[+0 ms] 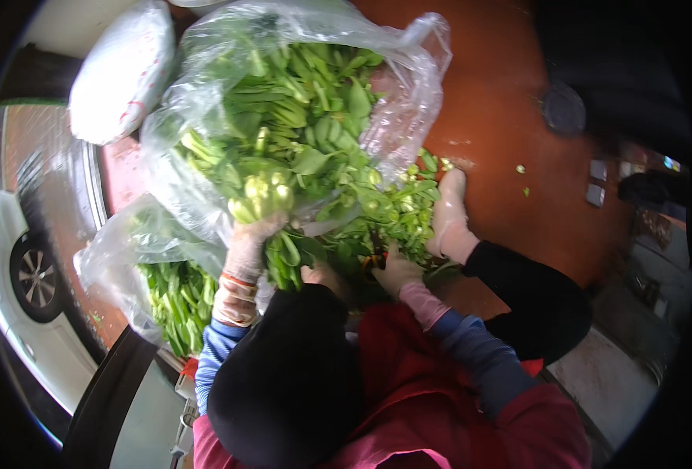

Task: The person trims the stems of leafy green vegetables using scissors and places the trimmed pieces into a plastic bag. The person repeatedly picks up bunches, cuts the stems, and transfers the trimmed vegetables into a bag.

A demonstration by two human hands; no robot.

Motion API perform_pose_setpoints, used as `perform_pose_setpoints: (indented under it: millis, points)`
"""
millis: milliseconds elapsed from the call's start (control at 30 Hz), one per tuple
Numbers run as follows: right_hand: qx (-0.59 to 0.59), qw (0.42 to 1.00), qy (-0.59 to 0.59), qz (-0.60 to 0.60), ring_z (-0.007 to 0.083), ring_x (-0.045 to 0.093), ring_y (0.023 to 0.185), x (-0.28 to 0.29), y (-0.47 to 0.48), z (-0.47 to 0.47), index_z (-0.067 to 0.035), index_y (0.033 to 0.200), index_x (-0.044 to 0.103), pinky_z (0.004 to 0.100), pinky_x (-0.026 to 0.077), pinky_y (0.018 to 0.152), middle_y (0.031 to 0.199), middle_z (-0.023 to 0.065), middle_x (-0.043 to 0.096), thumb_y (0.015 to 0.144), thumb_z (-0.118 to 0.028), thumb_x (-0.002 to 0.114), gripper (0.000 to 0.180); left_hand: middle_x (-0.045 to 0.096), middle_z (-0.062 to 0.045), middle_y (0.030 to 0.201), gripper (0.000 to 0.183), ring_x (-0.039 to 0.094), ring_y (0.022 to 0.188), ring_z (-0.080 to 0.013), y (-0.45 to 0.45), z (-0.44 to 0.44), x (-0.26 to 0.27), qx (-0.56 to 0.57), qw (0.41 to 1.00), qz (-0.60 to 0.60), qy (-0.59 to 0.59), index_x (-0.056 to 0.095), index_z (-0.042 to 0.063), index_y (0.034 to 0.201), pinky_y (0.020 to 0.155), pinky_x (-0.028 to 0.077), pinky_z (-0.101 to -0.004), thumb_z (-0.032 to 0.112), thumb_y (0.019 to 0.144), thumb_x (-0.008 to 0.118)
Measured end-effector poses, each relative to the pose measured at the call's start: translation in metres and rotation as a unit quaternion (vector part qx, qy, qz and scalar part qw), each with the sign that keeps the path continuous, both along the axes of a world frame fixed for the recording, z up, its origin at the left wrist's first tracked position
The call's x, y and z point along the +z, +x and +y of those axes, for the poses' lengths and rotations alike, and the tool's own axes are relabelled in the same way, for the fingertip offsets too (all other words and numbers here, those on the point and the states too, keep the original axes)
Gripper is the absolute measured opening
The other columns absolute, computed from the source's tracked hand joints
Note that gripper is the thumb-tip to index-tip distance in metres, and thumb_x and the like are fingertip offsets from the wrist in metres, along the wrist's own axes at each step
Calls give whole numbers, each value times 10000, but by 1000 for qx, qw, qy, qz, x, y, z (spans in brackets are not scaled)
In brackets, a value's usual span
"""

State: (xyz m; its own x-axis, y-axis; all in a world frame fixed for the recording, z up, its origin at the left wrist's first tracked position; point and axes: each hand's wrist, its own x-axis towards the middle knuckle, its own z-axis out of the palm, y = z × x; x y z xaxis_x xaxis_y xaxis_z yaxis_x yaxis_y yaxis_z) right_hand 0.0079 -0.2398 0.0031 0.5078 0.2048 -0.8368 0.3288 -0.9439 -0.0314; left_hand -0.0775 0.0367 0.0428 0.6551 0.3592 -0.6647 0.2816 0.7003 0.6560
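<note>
My left hand (256,230), in a pale glove with a reddish cuff line, grips a bunch of leafy greens (261,198). The pale cut stem ends point up and away, and leaves hang below the fist. A large clear plastic bag (404,111) lies spread around a heap of leafy greens (299,111) beyond that hand. My right hand (402,272), also gloved, reaches low into a pile of loose leaves and trimmed pieces (404,214). A small orange-yellow object (374,261) shows by its fingers; whether the hand holds it is unclear.
Another clear bag of greens (182,305) stands at the left. My right foot (451,205) borders the trimmings. A white sack (124,73) rests at the upper left, and a white car (35,293) is beyond. Scraps (520,169) dot the reddish floor (492,111).
</note>
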Motion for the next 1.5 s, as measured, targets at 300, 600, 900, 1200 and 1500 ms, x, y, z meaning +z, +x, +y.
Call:
perform_pose_setpoints:
  millis: [300,600,900,1200,1500]
  points:
    - [-99,980,119,-126,377,625,822,-27,-24,-12,-37,1377,305,457,486,688,953,207,629,814,-354,622,720,647,-73,987,462,627,839,-149,14,-17,25,-38,987,-7,156,529,-5,1154,757,521,-284,94,762,752]
    - [-73,950,290,89,390,524,1088,67,17,-26,-118,1390,311,416,433,895,1241,231,489,866,-221,565,591,622,-77,802,287,598,686,-166,27,-29,7,-137,986,-86,44,554,-41,1024,650,493,-279,63,797,695]
    - [87,951,297,3,385,602,870,93,33,10,-34,1367,342,445,481,755,1013,239,568,878,-185,523,543,642,-72,847,336,608,726,-151,45,-46,16,-293,953,-57,47,550,-28,1086,710,512,-278,14,783,689]
    - [-112,925,329,153,324,611,809,75,34,-6,3,1062,506,378,469,700,947,203,588,856,-193,642,315,659,-83,881,295,624,785,-128,55,-50,-1,-461,842,-129,249,611,-4,1033,734,522,-280,100,783,729]
    - [-4,965,259,-49,337,608,605,88,20,-8,-31,732,556,419,477,584,610,161,582,906,-402,540,410,654,-60,1133,281,649,996,-200,59,-65,-48,-603,755,-192,172,682,120,1077,889,523,-284,58,811,618]
